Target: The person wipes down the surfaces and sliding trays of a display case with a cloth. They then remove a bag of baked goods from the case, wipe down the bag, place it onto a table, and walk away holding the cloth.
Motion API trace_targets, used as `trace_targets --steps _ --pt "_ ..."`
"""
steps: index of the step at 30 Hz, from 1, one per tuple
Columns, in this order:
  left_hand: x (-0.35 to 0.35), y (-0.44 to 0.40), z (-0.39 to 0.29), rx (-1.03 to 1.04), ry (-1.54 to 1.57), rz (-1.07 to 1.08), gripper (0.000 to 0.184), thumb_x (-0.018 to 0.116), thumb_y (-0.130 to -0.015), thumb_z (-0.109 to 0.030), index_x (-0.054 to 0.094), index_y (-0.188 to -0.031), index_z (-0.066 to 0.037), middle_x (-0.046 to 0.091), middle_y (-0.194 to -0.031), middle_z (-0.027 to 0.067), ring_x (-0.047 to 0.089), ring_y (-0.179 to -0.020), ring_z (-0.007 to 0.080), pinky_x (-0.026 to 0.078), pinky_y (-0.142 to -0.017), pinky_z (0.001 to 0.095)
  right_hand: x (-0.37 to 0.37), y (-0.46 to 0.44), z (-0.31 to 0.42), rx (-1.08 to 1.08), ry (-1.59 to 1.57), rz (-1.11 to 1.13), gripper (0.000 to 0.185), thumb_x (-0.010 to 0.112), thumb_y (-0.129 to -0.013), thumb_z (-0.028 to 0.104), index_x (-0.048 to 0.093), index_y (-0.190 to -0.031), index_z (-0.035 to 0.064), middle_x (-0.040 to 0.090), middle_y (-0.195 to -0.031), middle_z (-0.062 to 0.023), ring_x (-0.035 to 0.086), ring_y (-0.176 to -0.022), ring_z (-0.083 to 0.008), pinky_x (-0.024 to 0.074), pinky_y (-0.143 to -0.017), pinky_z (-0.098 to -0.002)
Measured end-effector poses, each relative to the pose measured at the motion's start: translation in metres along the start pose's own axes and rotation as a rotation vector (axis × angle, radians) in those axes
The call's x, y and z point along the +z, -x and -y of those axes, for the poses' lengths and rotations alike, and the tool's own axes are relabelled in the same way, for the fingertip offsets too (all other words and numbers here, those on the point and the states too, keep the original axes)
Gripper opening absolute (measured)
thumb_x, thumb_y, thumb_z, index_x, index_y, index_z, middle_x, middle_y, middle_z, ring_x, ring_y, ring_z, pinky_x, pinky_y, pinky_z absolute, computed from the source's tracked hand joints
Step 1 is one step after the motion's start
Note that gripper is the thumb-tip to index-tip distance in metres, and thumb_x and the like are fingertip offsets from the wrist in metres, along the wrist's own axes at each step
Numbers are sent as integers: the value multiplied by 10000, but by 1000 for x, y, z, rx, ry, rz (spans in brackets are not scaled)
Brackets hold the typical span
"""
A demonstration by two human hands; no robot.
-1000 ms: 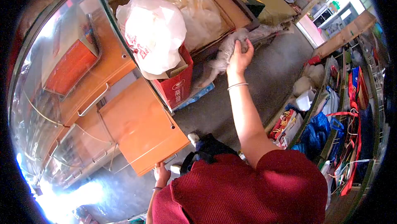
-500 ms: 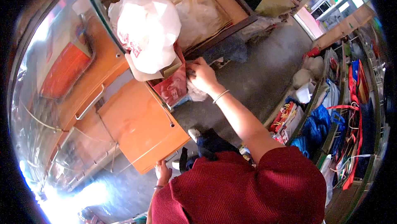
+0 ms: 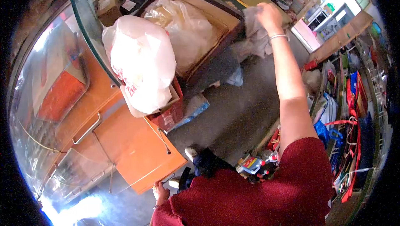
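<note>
My right hand point(image 3: 270, 16) is stretched far forward, its fingers closed on a crumpled greyish cloth point(image 3: 254, 32) beside the right corner of a dark-edged box point(image 3: 234, 32). A thin bangle circles that wrist. My left hand point(image 3: 160, 192) is low in the view, fingers bent round the lower edge of an orange panel point(image 3: 146, 159) close to its metal handle. Between the hands, a white plastic bag with red print point(image 3: 143, 61) sits in a red carton point(image 3: 168, 115). Clear plastic bags point(image 3: 187, 30) fill part of the dark-edged box.
A curved glass pane point(image 3: 79, 21) and a clear-covered red container point(image 3: 62, 94) are on the left. Shelves with blue bags point(image 3: 327, 132) and red straps point(image 3: 352, 96) stand on the right. Bottles point(image 3: 254, 165) stand near my body. A doorway point(image 3: 333, 13) is at the upper right.
My right hand has swung from beside the red carton forward and right to the dark-edged box's corner, carrying the cloth. The view has shifted; my left hand remains at the orange panel.
</note>
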State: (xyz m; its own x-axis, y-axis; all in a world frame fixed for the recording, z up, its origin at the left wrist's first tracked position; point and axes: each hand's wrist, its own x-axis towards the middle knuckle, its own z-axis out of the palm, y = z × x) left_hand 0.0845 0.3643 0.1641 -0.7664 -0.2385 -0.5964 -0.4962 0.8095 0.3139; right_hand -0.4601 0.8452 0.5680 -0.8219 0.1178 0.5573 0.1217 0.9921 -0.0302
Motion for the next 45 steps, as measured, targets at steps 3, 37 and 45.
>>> trace_targets --steps 3,37,45 --pt "-1 1 -3 -32 58 17 400 620 -622 -84 567 -1019 -65 465 -1174 148 449 -1117 350 397 -929 430 1 -17 -23 -40 -136 -242 411 577 -752 149 600 -1161 184 581 -1154 -111 598 -956 -330 478 -803 -461" --pt "-8 11 -18 -62 -50 -29 346 635 -668 -159 586 -999 -70 463 -1206 144 433 -1161 332 372 -956 426 74 130 93 672 -1373 800 712 702 -712 547 590 -1038 -76 644 -960 -156 630 -812 -248 507 -738 -352" --pt "-7 10 -19 -68 -67 -42 367 630 -663 -142 575 -1020 -78 463 -1214 133 425 -1174 326 371 -962 415 53 129 111 781 -1482 847 539 720 -744 368 575 -1036 -61 620 -984 -177 626 -851 -260 523 -726 -370"
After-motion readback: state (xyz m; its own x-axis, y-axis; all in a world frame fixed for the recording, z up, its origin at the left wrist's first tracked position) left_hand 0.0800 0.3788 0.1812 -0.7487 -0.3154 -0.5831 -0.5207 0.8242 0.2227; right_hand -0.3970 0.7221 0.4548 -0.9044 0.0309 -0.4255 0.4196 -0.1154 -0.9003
